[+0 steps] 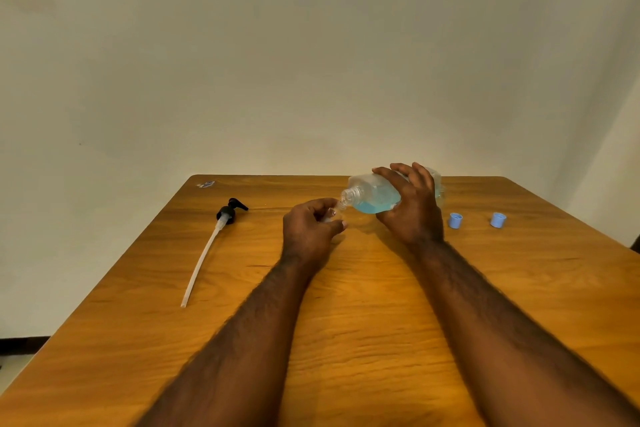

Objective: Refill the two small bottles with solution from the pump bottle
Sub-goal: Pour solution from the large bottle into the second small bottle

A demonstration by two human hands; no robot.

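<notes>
wooden worktop [346, 340] carries everything. pump bottle [374, 196], part full of blue liquid, is tipped on its side nr the middle of the far edge, open neck pointing left + down. right hand [412, 208] wraps round its body. left hand [308, 232] curls round a small clear bottle [340, 205], mostly hidden, mouth right at the big neck. black pump head [227, 213] w/ long white tube lies nr the left edge. blue cap [455, 220] + 2nd blue cap [498, 220] sit apart nr the right edge. tiny scrap [206, 184] at far left corner.
</notes>
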